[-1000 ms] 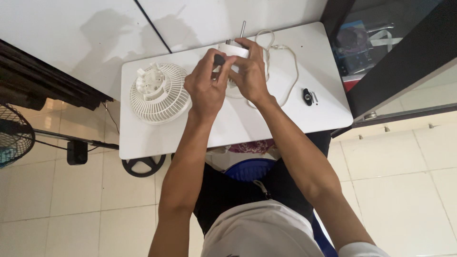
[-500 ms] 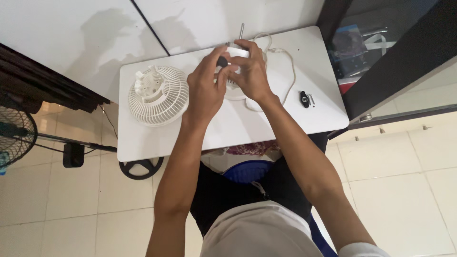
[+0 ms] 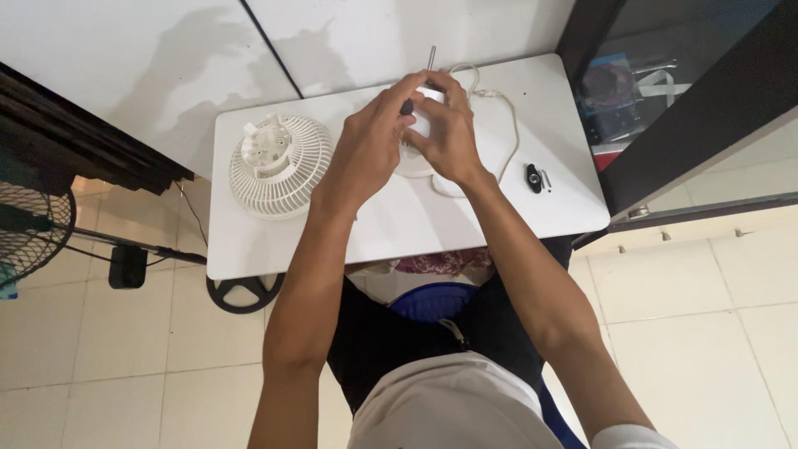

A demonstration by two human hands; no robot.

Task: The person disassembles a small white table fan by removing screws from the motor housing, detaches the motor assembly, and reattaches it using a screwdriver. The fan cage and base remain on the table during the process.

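White plastic fan part point(image 3: 418, 133), rounded, sits near the far edge of the table point(image 3: 399, 229), roughly mid-width, and both hands are on it. Left hand point(image 3: 370, 154) comes over from the left, grip closed around the part's left side, with a small dark piece point(image 3: 407, 106) pinched at its fingertips; can't tell if that is a tool tip or a knob. Right hand point(image 3: 449, 133) wraps the right side and top, grip closed on the part, probably bracing it so it doesn't turn or slide while the other hand works. Most of the part is hidden under the fingers, so its exact shape is unclear. Thin metal rod point(image 3: 431, 58) sticks out past the hands toward the far edge, looks like a shaft or a screwdriver. White cord point(image 3: 509, 125) loops out from under the right hand toward the right edge and back; slack, so nothing tugs on the part. Small black item point(image 3: 534, 178) lies near the right edge, apart from the cord loop, likely parked within reach. White round fan grille point(image 3: 281, 166) lies flat by the left edge, well apart from the hands, out of the working zone. Black standing fan point(image 3: 29, 224) is on the tiled floor off to the left.
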